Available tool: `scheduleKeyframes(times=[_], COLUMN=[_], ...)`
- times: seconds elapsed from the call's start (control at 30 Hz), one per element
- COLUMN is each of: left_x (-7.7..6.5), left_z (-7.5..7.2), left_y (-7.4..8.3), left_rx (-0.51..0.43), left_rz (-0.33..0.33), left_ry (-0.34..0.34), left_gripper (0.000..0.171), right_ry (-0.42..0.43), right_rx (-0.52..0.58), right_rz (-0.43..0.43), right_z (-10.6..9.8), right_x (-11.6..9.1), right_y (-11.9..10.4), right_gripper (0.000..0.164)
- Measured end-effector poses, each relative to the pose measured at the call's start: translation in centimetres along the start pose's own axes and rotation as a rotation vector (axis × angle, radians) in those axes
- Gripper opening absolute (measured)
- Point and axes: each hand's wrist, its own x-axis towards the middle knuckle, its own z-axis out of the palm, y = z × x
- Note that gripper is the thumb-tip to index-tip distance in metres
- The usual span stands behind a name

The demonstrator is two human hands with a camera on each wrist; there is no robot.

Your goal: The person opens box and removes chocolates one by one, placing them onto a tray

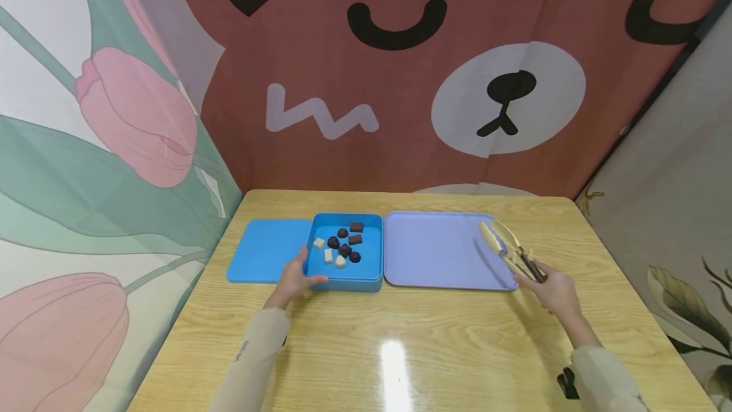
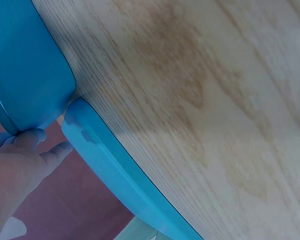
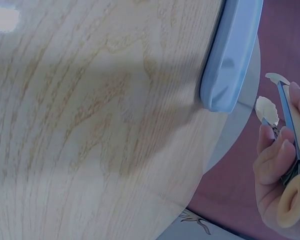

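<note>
Clock directions taken from the head view, 12 o'clock being the far edge of the table [image 1: 446,329]. 9 chocolates [image 1: 345,250] counted in the blue box [image 1: 343,285]: 6 dark, 3 white, all loosely spread across its floor. By the box, at 9 o'clock, the flat blue lid [image 1: 265,250] is laid; at 3 o'clock, just beside it, the purple tray [image 1: 437,250], its long axis run from 9 to 3.

Right grip [image 1: 555,294]: curled round the pale tongs [image 1: 525,259], which are held over the tray's 3 o'clock end. A gap is shown between the 2 tips in the right-wrist view; a ring handle is seen there also. Tongs' long axis slanted, tips toward 10 o'clock, handles toward 4.

Left grip [image 1: 293,280]: spread wide at the box's near corner, toward 7 o'clock, thumb laid along the near rim, fingers by the left wall. How firmly the box is pressed cannot be told.

Relation judged to matter most: from the tongs' tips the chocolates lie at about 9 o'clock, well apart, with nearly the whole tray between. The left grip is much the nearer to them, but the tongs are carried by the right.
</note>
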Motion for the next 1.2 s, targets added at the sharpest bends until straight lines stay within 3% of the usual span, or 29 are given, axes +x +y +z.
scheduleKeyframes(times=[0.5,1.0,1.2], left_x=[0.0,0.0,-0.1], left_z=[0.0,0.1,0.1], left_y=[-0.1,-0.2,-0.1], left_rx=[0.009,0.014,0.002], left_rz=[0.014,0.006,0.006], left_ry=[0.006,0.015,0.012], left_gripper=[0.097,0.096,0.097], right_ry=[-0.033,0.033,0.024], right_rx=[0.002,-0.041,-0.037], right_rz=[-0.086,-0.232,-0.249], right_z=[0.9,2.0,2.6], right_x=[0.6,1.2,1.7], right_y=[-1.2,-3.9,-4.9], right_gripper=[0.080,0.074,0.073])
